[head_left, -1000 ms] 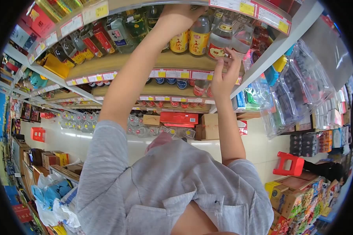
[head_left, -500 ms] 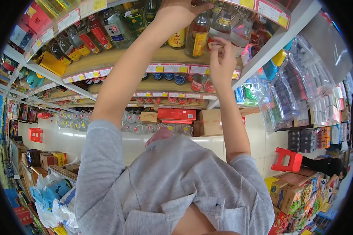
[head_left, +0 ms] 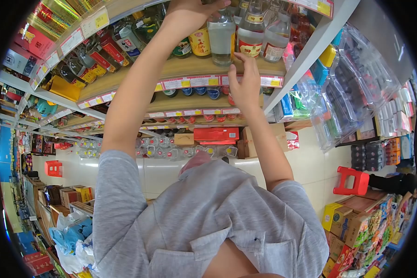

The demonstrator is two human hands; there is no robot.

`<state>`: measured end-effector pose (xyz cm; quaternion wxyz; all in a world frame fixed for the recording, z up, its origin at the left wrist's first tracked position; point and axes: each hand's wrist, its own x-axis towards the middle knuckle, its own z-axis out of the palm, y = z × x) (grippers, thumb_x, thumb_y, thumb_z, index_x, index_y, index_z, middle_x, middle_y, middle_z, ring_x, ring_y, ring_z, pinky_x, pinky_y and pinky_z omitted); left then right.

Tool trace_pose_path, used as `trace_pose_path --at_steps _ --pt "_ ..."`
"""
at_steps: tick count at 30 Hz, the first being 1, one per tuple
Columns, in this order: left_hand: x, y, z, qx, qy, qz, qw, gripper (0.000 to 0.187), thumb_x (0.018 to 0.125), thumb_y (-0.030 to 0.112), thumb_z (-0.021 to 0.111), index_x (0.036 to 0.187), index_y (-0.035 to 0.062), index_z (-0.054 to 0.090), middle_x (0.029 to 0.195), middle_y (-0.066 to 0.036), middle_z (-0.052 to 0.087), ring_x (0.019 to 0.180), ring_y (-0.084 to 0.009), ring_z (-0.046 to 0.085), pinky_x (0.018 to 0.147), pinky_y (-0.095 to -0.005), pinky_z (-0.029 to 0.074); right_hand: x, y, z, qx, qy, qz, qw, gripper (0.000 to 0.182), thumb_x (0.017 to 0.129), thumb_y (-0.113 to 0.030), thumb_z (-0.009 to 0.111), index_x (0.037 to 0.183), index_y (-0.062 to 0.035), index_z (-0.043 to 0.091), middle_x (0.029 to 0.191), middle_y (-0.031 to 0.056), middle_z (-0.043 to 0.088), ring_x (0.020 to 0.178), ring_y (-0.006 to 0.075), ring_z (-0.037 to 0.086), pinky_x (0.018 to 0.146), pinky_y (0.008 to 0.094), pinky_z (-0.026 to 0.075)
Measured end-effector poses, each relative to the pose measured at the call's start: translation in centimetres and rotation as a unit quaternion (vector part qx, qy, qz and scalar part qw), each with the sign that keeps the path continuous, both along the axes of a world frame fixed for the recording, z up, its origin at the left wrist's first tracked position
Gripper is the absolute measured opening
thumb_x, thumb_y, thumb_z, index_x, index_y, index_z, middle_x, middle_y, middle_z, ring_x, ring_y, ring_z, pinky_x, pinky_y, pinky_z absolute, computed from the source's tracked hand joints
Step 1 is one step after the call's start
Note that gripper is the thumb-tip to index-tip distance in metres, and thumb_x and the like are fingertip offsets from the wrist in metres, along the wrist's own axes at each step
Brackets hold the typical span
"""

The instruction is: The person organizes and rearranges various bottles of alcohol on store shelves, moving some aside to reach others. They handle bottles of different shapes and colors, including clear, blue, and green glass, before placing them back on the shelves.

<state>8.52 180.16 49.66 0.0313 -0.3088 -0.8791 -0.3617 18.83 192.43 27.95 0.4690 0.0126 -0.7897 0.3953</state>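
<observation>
A clear glass bottle (head_left: pixel 222 39) stands near the front of the upper shelf, its yellow label turned to the right side. My left hand (head_left: pixel 187 17) reaches up to its neck, thumb and fingers closed around it near the top edge of the view. My right hand (head_left: pixel 246 85) is low in front of the bottle, fingers loosely bent and apart, with the index fingertip right at the label's edge. To the left is a bottle with a yellow label (head_left: pixel 200 42). On the right, a red-labelled bottle (head_left: pixel 251 37) and another clear bottle (head_left: pixel 276 41) stand close by.
The wooden shelf (head_left: pixel 171 68) carries price tags (head_left: pixel 185 83) along its front edge. A white upright post (head_left: pixel 306 60) bounds it on the right, with clear plastic packaging (head_left: pixel 352 83) beyond. Lower down are boxes (head_left: pixel 216 134), water jugs (head_left: pixel 164 153) and a red stool (head_left: pixel 351 180).
The clear bottle has turned, so its yellow label now faces right instead of forward. My right hand has moved left and down, and the view has shifted.
</observation>
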Motion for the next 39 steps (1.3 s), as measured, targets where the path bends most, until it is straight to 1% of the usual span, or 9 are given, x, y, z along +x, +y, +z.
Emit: trace_pose_path --at_steps 2,5,11,14,17,23,29,32,39 --pt "-1.3 0.7 -1.8 0.105 0.041 -0.028 0.993 0.049 0.100 0.042 0.074 0.123 -0.0013 0.067 0.089 -0.014 0.077 0.078 -0.0202 0.076 0.070 -0.0351 0.058 0.0 -0.2 0.0 0.001 -0.007 0.006 1.000 0.035 0.093 -0.005 0.066 0.128 -0.0001 0.061 0.121 0.0219 0.064 0.114 0.0427 0.063 0.098 0.0479 0.050" --pt "-0.8 1.1 -1.9 0.126 0.024 -0.027 0.991 0.049 0.100 0.038 0.076 0.125 -0.0025 0.066 0.090 -0.014 0.077 0.078 -0.0202 0.077 0.070 -0.0353 0.060 0.0 -0.4 0.1 0.007 -0.016 0.012 1.000 0.036 0.093 -0.005 0.066 0.128 -0.0002 0.061 0.121 0.0215 0.064 0.114 0.0425 0.062 0.100 0.0484 0.050" --pt "-2.3 2.2 -2.2 0.046 0.032 0.003 0.998 0.054 0.101 0.044 0.072 0.128 -0.0030 0.066 0.095 -0.016 0.079 0.084 -0.0210 0.079 0.075 -0.0378 0.061 -0.4 -0.3 0.0 0.042 -0.016 0.011 0.999 0.035 0.092 -0.004 0.067 0.126 0.0000 0.062 0.120 0.0210 0.065 0.114 0.0418 0.062 0.100 0.0483 0.050" --pt "-4.3 0.9 -1.7 -0.028 -0.057 -0.060 0.996 0.054 0.103 0.045 0.070 0.126 -0.0032 0.066 0.097 -0.016 0.079 0.086 -0.0199 0.079 0.077 -0.0380 0.061 -0.6 -0.1 -0.4 0.028 -0.012 0.015 0.999 0.034 0.092 -0.004 0.067 0.125 -0.0001 0.062 0.120 0.0210 0.065 0.114 0.0414 0.063 0.099 0.0475 0.050" --pt "-3.8 1.1 -2.0 0.051 -0.064 -0.052 0.995 0.051 0.102 0.043 0.071 0.125 -0.0025 0.066 0.094 -0.014 0.079 0.087 -0.0199 0.078 0.077 -0.0376 0.061 -0.8 0.0 -0.7 -0.003 -0.010 0.024 1.000 0.032 0.093 -0.004 0.066 0.125 -0.0011 0.063 0.120 0.0209 0.065 0.114 0.0412 0.063 0.099 0.0467 0.050" --pt "-1.4 1.6 -0.8 0.016 0.001 0.028 0.999 0.049 0.100 0.039 0.075 0.126 -0.0015 0.065 0.098 -0.015 0.078 0.085 -0.0214 0.077 0.075 -0.0390 0.059 -0.5 0.0 -0.7 -0.023 -0.011 0.026 0.999 0.031 0.093 -0.002 0.065 0.124 -0.0020 0.064 0.121 0.0208 0.065 0.115 0.0407 0.063 0.100 0.0460 0.050" --pt "-1.2 1.8 -1.8 -0.005 0.222 0.042 0.974 0.039 0.103 0.030 0.072 0.124 -0.0014 0.065 0.104 -0.016 0.076 0.088 -0.0200 0.075 0.074 -0.0363 0.057 -0.8 0.1 -0.9 0.028 0.007 0.016 0.999 0.036 0.092 -0.001 0.065 0.128 -0.0007 0.065 0.127 0.0208 0.065 0.120 0.0401 0.063 0.104 0.0460 0.050" --pt "-3.9 1.8 -2.2 0.068 0.044 -0.092 0.992 0.035 0.106 0.027 0.068 0.126 -0.0010 0.064 0.103 -0.015 0.076 0.090 -0.0197 0.075 0.074 -0.0366 0.057 -0.8 0.1 -1.2 0.039 0.007 0.014 0.999 0.039 0.091 -0.001 0.065 0.131 -0.0003 0.065 0.130 0.0209 0.064 0.121 0.0398 0.063 0.105 0.0464 0.050" --pt "-4.4 2.3 -2.4 0.049 0.053 -0.042 0.996 0.034 0.107 0.031 0.065 0.121 -0.0004 0.067 0.100 -0.013 0.077 0.089 -0.0208 0.075 0.074 -0.0377 0.057 -1.0 0.1 -1.4 0.051 0.005 -0.002 0.999 0.042 0.092 -0.001 0.065 0.133 -0.0005 0.065 0.136 0.0203 0.063 0.124 0.0402 0.061 0.106 0.0470 0.049"
